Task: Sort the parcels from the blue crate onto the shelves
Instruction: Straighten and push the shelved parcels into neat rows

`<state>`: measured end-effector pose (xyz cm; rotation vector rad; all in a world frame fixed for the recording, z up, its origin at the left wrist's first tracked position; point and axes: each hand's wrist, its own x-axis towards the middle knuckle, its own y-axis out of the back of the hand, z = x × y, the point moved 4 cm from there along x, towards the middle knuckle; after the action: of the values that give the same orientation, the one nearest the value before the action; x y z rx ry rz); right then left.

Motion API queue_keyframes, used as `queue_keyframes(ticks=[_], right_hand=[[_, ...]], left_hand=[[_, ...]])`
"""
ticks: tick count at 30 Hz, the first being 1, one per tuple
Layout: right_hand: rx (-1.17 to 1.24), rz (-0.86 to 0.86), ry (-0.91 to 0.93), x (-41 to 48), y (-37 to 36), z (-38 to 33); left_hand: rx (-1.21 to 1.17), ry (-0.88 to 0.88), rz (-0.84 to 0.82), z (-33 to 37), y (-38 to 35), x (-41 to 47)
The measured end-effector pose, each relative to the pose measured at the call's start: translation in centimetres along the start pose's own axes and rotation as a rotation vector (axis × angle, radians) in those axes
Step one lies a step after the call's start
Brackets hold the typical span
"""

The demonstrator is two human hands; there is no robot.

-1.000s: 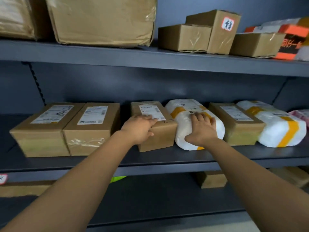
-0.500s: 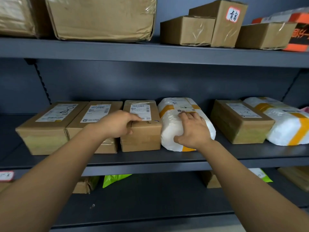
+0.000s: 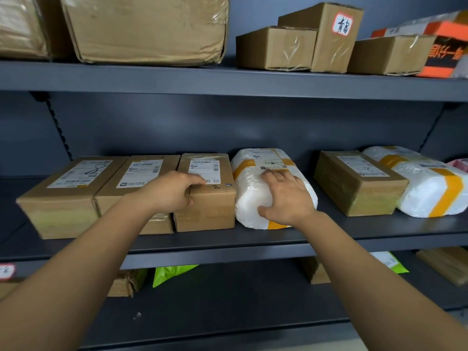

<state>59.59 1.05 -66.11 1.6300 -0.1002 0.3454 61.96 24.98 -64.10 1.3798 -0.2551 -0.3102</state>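
On the middle shelf (image 3: 228,243) a small cardboard box (image 3: 210,209) with a white label stands third from the left. My left hand (image 3: 172,191) grips its front left top corner. Pressed against its right side is a white bubble-wrapped parcel (image 3: 249,188) with yellow tape. My right hand (image 3: 286,196) lies on top of that parcel, fingers spread and curled over its front. The blue crate is out of view.
Two cardboard boxes (image 3: 73,196) stand left of the held box. A gap, then another box (image 3: 359,183) and a white parcel (image 3: 430,188), lie to the right. The top shelf (image 3: 228,82) carries several boxes. The lower shelf holds a green bag (image 3: 172,273) and boxes.
Both hands slid the small box and the white parcel leftwards. The box now butts against the two boxes on the left, and a gap has opened right of the white parcel.
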Motion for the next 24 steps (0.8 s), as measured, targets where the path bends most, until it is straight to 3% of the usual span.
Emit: queue_keyframes(ticks=[3,6,13,18,24], right_hand=[[0.031,-0.026,0.012,-0.1,-0.2,0.0],[0.11,-0.01,0.0,-0.5,0.4,1.0],[0.041,0.186,-0.283,-3.1,4.8,12.8],[-0.078,0.131,-0.467,-4.9,5.4,23.4],[-0.179,-0.075,-0.571,-5.3,5.1,32.1]], left_hand=[[-0.017,0.006,-0.021,1.6,0.9,0.2],[-0.017,-0.053,0.077,5.1,1.3,1.1],[-0.028,-0.253,0.181,16.4,0.4,5.7],[0.045,-0.342,0.166,25.6,-1.3,10.0],[0.111,-0.394,0.052,32.7,-4.0,14.3]])
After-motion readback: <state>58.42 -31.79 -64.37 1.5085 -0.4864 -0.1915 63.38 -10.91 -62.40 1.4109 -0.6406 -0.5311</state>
